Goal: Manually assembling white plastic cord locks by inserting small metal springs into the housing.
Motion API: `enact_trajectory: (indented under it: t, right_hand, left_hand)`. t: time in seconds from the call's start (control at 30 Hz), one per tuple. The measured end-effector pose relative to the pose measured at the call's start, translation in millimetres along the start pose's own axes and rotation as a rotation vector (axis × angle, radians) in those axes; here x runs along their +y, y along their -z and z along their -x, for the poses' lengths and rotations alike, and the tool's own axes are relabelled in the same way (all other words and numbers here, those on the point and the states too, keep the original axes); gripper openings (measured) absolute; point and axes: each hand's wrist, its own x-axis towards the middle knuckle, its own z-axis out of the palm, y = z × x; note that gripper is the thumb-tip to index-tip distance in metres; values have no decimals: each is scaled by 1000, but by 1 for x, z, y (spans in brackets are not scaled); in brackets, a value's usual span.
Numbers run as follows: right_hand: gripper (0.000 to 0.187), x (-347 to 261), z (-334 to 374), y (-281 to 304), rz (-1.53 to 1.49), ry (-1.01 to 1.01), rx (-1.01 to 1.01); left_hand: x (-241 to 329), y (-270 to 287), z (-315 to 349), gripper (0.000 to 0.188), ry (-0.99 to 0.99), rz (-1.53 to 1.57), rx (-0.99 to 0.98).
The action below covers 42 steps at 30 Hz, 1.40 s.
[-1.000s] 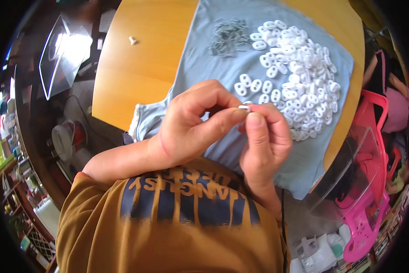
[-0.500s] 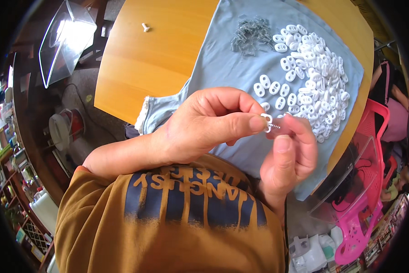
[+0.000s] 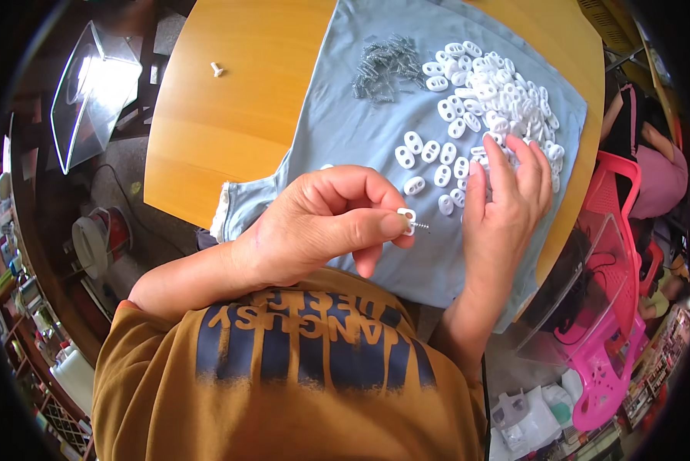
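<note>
My left hand pinches a small white two-hole plastic piece, like a cord lock, between thumb and forefinger. A thin metal coil, seemingly a spring, sticks out of its right side. My right hand is over the near edge of the pile of white two-hole pieces, fingers apart and nothing seen in them. Its fingertips overlap some pieces; whether they touch, I cannot tell. To the left of the pile, several loose white pieces lie on the light blue cloth. A heap of grey metal springs sits farther back.
The cloth covers part of a yellow wooden table. A small white plug-like part lies on the bare wood at left. A clear lamp-lit panel stands beyond the left edge; a pink plastic chair is at right.
My right hand has let go of the spring area and moved up and right to the pile, fingers spreading. The left hand, still pinching the white piece, has shifted slightly left. The whole view has shifted.
</note>
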Motion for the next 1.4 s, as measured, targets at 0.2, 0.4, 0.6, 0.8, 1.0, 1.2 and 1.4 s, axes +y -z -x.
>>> enact_trajectory:
  t: [0.2, 0.4, 0.6, 0.8, 1.0, 1.2, 1.4]
  right_hand:
    - [28, 2, 7, 1, -67, -43, 43]
    - [26, 4, 9, 4, -66, -39, 47]
    - [20, 4, 9, 2, -83, -32, 60]
    - [17, 7, 11, 0, -84, -1, 83]
    - [17, 5, 10, 0, -45, 1, 84]
    - [18, 0, 13, 2, -296, -71, 144]
    - [20, -26, 14, 31, -1516, -575, 148]
  left_hand:
    - [1, 1, 1, 5, 28, -8, 36]
    - [0, 0, -1, 5, 26, -23, 41]
    - [-2, 2, -2, 5, 9, 12, 49]
    - [-3, 2, -2, 5, -18, 21, 37]
    - [-3, 0, -2, 5, -21, 24, 27]
    - [-3, 1, 0, 5, -23, 37, 32]
    - [4, -5, 2, 5, -66, 47, -3]
